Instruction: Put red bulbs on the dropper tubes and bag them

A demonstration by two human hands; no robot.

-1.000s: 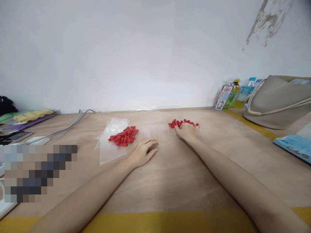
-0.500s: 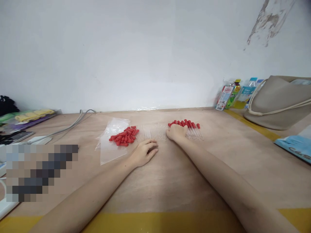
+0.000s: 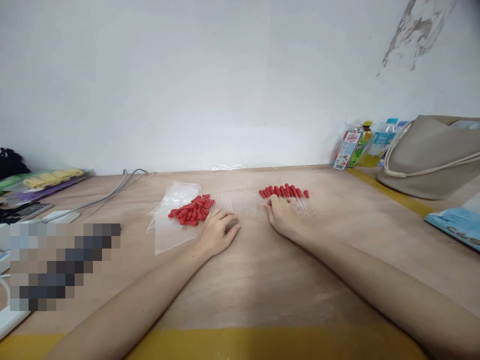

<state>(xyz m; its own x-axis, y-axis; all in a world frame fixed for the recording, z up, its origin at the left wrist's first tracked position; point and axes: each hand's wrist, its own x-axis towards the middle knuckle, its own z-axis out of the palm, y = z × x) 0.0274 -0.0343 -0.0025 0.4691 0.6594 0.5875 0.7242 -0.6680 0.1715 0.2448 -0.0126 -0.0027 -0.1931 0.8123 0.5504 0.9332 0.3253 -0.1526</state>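
Note:
A pile of red rubber dropper bulbs (image 3: 193, 211) lies partly on clear plastic bags (image 3: 170, 240). Beside it, a row of thin clear tubes (image 3: 245, 204) stretches across the table. My left hand (image 3: 217, 234) rests at the near edge of the bulbs and tubes, thumb and fingers apart, with nothing visible in it. To the right lies a row of droppers (image 3: 287, 190), clear tubes with red bulbs fitted on their far ends. My right hand (image 3: 282, 216) is over the near part of these droppers, thumb apart from its bent fingers; its fingertips partly hide the tubes.
Drink bottles (image 3: 378, 145), a carton (image 3: 347, 150) and a grey-beige bag (image 3: 431, 160) stand at the back right. A blue packet (image 3: 453, 227) lies at the right edge. At left are a grey cable (image 3: 108, 192), a yellow-and-purple package (image 3: 52, 180) and a blurred-out patch.
My right hand has drawn back toward me and slightly right, uncovering more red bulbs at the row's left end. My left hand has shifted slightly left toward the bulb pile.

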